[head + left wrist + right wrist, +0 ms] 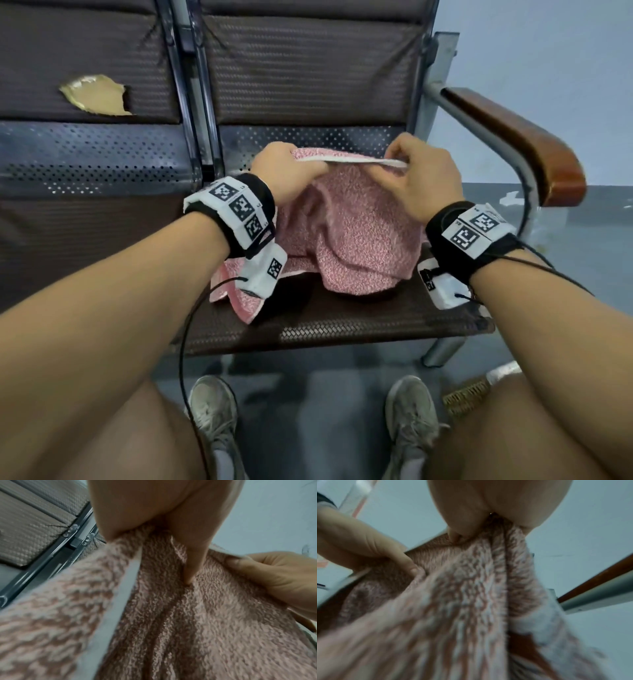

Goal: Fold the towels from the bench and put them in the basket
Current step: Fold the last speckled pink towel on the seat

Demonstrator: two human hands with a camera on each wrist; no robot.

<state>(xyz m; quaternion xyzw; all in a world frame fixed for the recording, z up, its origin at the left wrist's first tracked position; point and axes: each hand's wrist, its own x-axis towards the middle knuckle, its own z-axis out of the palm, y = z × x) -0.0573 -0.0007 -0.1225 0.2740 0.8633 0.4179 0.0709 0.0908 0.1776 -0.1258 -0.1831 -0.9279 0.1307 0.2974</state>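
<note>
A pink and white speckled towel (359, 233) with a white hem hangs above the right bench seat (342, 325), its lower end bunched on the seat. My left hand (291, 171) pinches the top hem at its left corner. My right hand (418, 178) pinches the same hem at the right. In the left wrist view the towel (171, 615) fills the frame, with my left hand (154, 520) gripping it and my right hand (274, 577) at the right. In the right wrist view my right hand (496, 513) grips the towel (462, 601). No basket is in view.
The bench has dark woven seats and perforated metal backs, with a torn patch (96, 96) in the left backrest. A wooden armrest (520, 144) stands at the right. My feet in grey shoes (212, 411) are on the grey floor below. A woven object (466, 397) peeks by my right knee.
</note>
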